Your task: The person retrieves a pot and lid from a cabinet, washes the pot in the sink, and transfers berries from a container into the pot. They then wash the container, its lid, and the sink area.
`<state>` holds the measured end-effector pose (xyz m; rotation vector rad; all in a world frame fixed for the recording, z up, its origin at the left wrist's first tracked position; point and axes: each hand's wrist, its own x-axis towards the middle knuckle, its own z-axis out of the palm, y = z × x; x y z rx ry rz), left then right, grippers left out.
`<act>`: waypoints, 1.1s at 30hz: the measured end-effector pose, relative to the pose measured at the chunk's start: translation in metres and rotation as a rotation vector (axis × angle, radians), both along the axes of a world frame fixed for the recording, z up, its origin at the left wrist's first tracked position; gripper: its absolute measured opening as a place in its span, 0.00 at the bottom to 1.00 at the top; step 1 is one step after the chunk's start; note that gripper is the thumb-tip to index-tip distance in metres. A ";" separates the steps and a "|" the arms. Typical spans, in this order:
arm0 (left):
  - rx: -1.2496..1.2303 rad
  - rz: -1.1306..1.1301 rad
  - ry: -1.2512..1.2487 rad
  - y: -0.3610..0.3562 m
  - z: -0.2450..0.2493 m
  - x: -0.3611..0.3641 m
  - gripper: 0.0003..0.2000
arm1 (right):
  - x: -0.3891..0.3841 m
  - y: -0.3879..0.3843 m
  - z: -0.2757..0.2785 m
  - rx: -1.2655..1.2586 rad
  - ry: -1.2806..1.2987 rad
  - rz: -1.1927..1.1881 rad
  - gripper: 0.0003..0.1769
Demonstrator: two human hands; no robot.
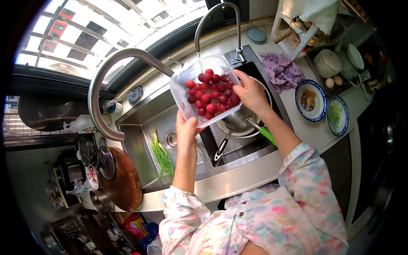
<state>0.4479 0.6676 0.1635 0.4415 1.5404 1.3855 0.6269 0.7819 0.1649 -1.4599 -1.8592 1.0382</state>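
Both hands grip a clear plastic container [183, 97] that holds many round dark-red fruits [207, 97], which look like bayberries. My left hand [187, 125] is closed on its lower left corner, thumb up along the wall. On the right side, my right hand [251, 92] pinches the rim. The container tilts over the sink, under the slim curved faucet [217, 6], whose spout ends at its far edge. Beneath it in the right basin, partly hidden, sit pots or strainers with a black handle [221, 148] and a green handle [267, 135].
Green onions [160, 155] lie in the left basin [144, 123]. A thick faucet [94, 97] arches over its left side. A purple cloth [281, 71] and two blue-rimmed dishes [311, 100] stand on the right counter. At left are a round wooden board [127, 180] and pot lids.
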 end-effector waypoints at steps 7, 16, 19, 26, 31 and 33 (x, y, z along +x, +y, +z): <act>-0.047 0.054 -0.017 -0.010 0.002 -0.002 0.35 | 0.028 0.049 -0.053 0.126 0.082 -0.098 0.17; -0.108 0.140 -0.096 -0.037 -0.008 -0.011 0.37 | -0.022 0.105 -0.066 0.510 -0.952 0.223 0.11; -0.095 0.168 -0.113 -0.043 -0.009 -0.009 0.37 | -0.032 0.113 -0.053 0.380 -1.109 0.380 0.16; 0.000 0.186 -0.175 -0.071 -0.005 -0.015 0.38 | -0.009 0.132 -0.072 -0.033 -0.361 -0.109 0.18; 0.001 0.185 -0.210 -0.102 -0.009 -0.030 0.40 | 0.000 0.049 -0.023 -0.106 0.339 0.050 0.28; -0.005 0.170 -0.208 -0.112 -0.012 -0.035 0.40 | -0.010 -0.004 -0.015 -0.344 0.498 0.323 0.40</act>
